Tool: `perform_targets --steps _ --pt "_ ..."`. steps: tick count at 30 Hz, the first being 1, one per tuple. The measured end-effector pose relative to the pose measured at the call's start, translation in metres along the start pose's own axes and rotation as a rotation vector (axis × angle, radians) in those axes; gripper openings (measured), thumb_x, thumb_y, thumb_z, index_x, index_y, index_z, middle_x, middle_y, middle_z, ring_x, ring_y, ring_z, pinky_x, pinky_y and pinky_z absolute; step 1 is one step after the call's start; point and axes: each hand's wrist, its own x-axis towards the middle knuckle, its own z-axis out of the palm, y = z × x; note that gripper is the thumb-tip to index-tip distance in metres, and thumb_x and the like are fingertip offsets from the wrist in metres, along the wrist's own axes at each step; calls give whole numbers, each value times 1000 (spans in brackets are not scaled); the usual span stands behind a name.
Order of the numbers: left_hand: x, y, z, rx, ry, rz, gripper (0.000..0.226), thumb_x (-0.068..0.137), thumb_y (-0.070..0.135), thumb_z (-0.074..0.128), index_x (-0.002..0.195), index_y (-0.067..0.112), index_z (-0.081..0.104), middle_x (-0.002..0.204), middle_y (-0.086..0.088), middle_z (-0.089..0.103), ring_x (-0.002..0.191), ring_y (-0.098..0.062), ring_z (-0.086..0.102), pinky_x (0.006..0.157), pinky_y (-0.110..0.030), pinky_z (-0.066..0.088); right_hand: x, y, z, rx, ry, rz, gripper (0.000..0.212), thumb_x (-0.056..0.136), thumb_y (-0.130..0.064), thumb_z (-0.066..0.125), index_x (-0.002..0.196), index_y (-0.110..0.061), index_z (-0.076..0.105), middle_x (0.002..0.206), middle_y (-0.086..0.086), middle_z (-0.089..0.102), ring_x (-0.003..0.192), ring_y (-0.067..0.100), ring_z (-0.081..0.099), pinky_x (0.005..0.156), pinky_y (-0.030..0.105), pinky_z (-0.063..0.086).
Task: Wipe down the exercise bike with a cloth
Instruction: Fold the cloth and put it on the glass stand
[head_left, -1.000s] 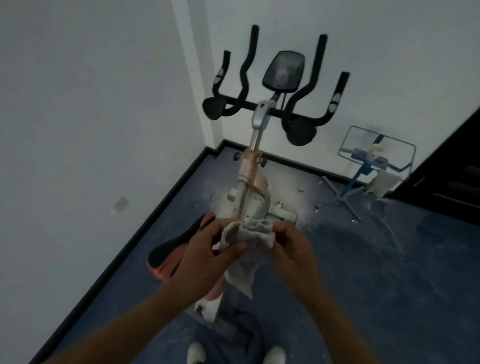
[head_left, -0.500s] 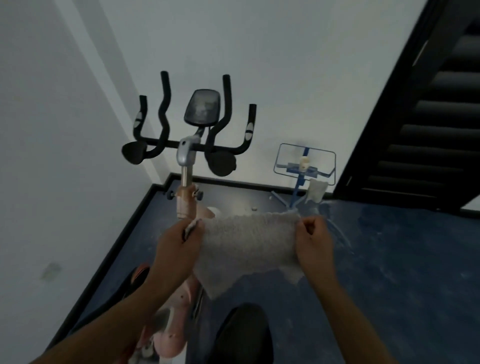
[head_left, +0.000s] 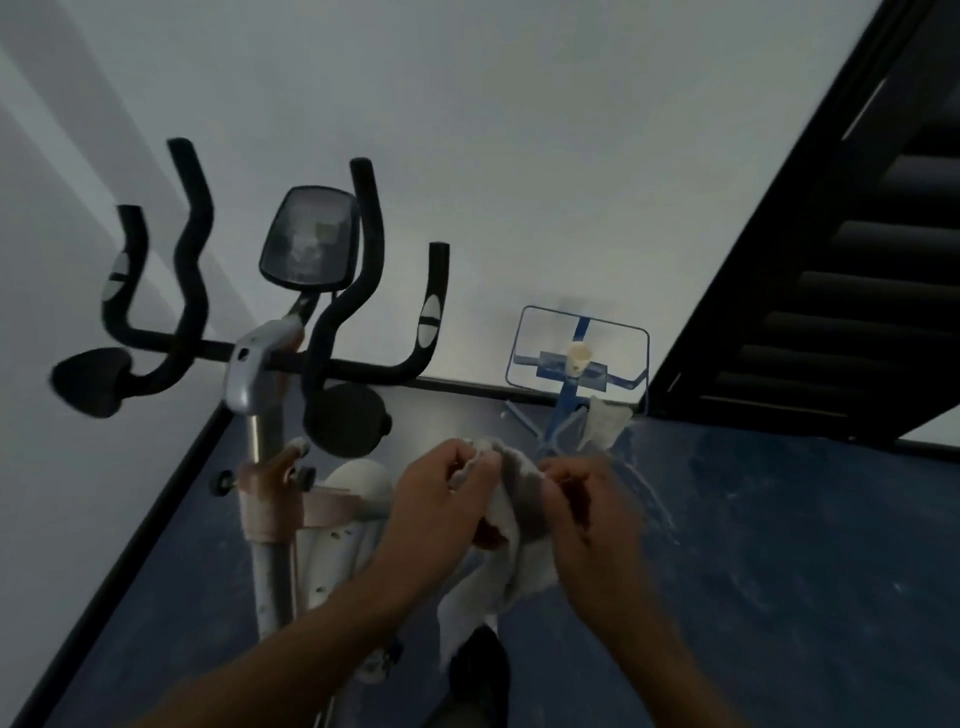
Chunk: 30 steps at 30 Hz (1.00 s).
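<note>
Right of bike (head_left: 270, 467), above floor (head_left: 779, 545): cloth (head_left: 511, 551) bunched, pinched between left hand (head_left: 441, 509) and right hand (head_left: 587, 514). Touching no part of bike. Wiping seemingly not begun; dusty screen (head_left: 309, 236), handlebars (head_left: 363, 291) left.

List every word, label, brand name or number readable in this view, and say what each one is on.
No text can be read.
Console screen on the exercise bike: dusty and blurred, no digits legible.
Silver patches on the handlebar grips: no lettering discernible.
Cloth, held by the left hand and right hand: no print visible.
Blue stand: no markings visible.
</note>
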Motion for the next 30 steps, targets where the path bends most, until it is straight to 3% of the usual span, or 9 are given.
perform_targets --steps 3,8,11,13,16,19,21,26,30 --pt "51 20 18 -109 -162 -53 24 103 29 53 91 15 70 80 -10 74 73 -29 74 66 -48 63 47 15 -6 92 -18 -25 15 97 -34 53 98 -21 61 104 -21 61 90 5 64 76 17 50" --pt "126 32 40 -151 -349 -43 33 109 19 41 110 19 74 100 -1 78 93 -21 73 81 -37 61 119 47 -20 187 14 153 31 81 -24 83 100 -30 59 101 -18 64 94 5 66 79 16 53" --pt "173 26 50 164 -260 229 17 94 24 55 106 31 65 103 15 64 93 -11 64 78 -19 52 165 72 -32 166 -23 176 18 88 -21 75 95 -30 62 97 -18 66 86 0 65 73 12 50" --pt "204 21 58 510 -230 443 44 85 37 62 128 33 54 124 14 49 116 -5 50 95 -12 40 193 93 -41 119 -61 161 16 89 -22 71 96 -34 62 95 -15 66 87 3 66 75 15 50" --pt "252 19 78 827 -369 523 63 82 53 66 139 36 48 147 5 43 139 -13 35 111 -26 26 233 124 -54 134 -155 220 21 90 -23 71 102 -36 60 97 -11 69 92 5 67 80 24 54" --pt "296 10 108 880 -330 505 24 85 43 59 106 32 64 107 9 67 101 -11 59 96 -32 46 272 159 -65 111 -194 218 26 88 -34 71 107 -41 56 106 -25 65 98 -2 65 83 13 50" --pt "326 0 124 934 -288 415 7 88 29 67 95 29 64 90 10 66 84 -11 60 92 -37 50 295 187 -74 94 -189 262 28 92 -27 73 108 -44 56 105 -29 64 99 -2 64 84 16 51" --pt "406 -34 153 1065 -235 358 14 86 21 73 95 28 63 85 8 66 77 -17 62 84 -37 47 340 256 -103 89 -208 324 32 97 -13 63 109 -42 58 101 -25 68 94 1 66 79 15 51" --pt "462 -60 169 1177 -284 388 17 82 23 77 94 26 66 82 4 66 72 -20 62 78 -39 47 363 299 -115 118 -203 379 23 100 -19 62 110 -40 61 102 -19 71 96 5 68 81 20 54"
